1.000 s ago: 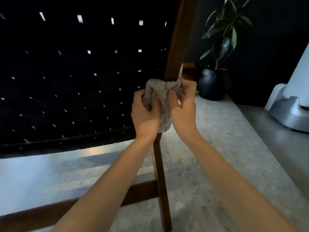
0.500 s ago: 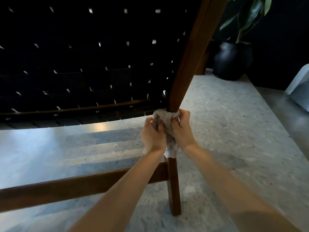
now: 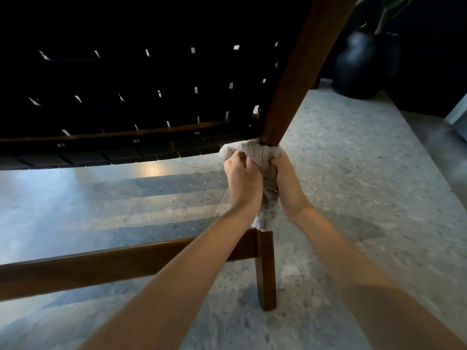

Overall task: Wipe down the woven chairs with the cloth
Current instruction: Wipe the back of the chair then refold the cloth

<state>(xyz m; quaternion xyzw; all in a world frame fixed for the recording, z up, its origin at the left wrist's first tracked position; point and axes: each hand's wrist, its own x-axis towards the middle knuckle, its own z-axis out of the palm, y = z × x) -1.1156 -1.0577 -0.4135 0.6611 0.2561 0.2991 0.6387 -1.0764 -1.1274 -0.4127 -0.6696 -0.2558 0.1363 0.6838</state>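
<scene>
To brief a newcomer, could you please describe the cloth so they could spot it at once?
Find the chair with black woven webbing and a dark wooden frame. Follow its slanted leg down to where the left hand and right hand meet. The cloth is the fuzzy pale grey bundle they grip round that leg, the only soft, light thing there.

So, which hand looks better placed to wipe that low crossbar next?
Probably the left hand: it grips the cloth on the side of the leg where the crossbar joins; the right hand sits opposite.
</scene>
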